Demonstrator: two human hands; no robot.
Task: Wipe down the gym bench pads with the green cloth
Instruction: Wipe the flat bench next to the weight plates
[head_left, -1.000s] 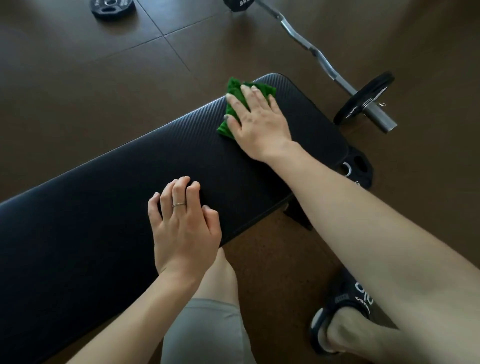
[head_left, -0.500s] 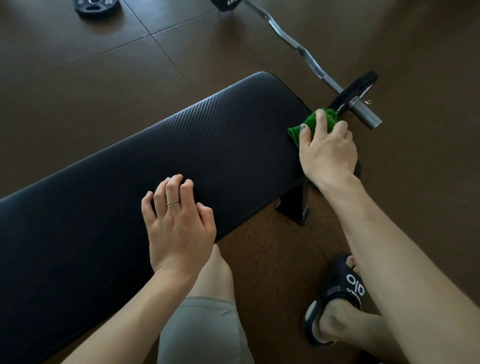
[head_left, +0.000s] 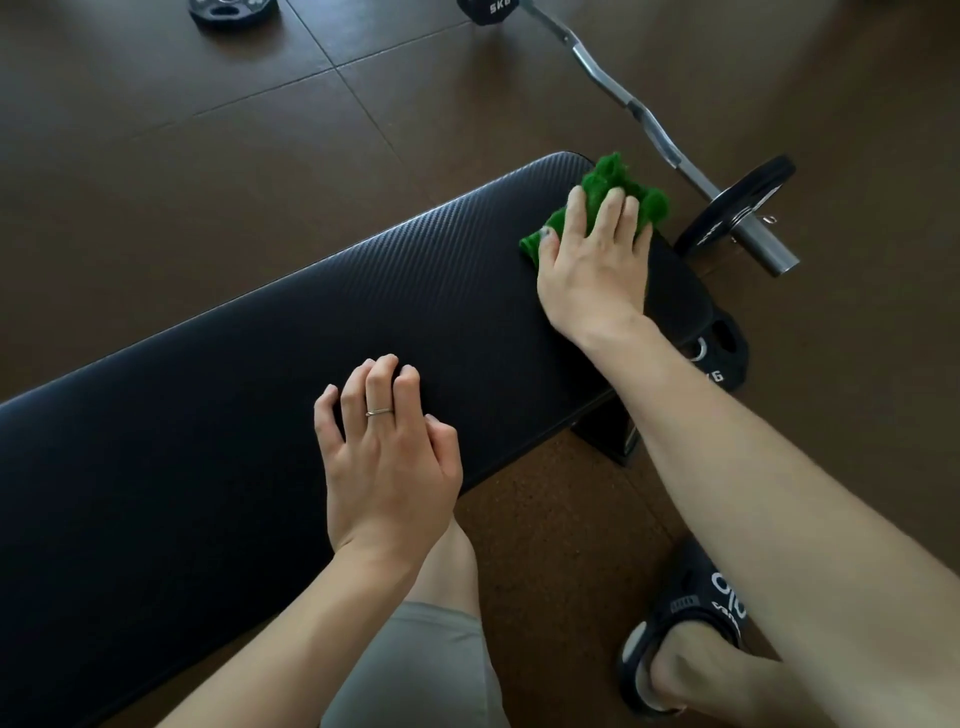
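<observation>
The right hand (head_left: 592, 270) lies flat on the green cloth (head_left: 615, 192), its fingers (head_left: 610, 208) straight and a little spread, pressing the bunched cloth on the far right end of the black bench pad (head_left: 291, 332), close to the pad's edge. The left hand (head_left: 387, 457) rests on the near edge of the pad, fingers bent with the tips touching the surface, holding nothing; a thin ring (head_left: 379, 412) is on one finger. On the brown floor (head_left: 156, 156) behind the pad lies a curl bar (head_left: 634, 106) with a weight plate (head_left: 737, 208). A foot in a black slipper (head_left: 691, 623) stands at lower right.
</observation>
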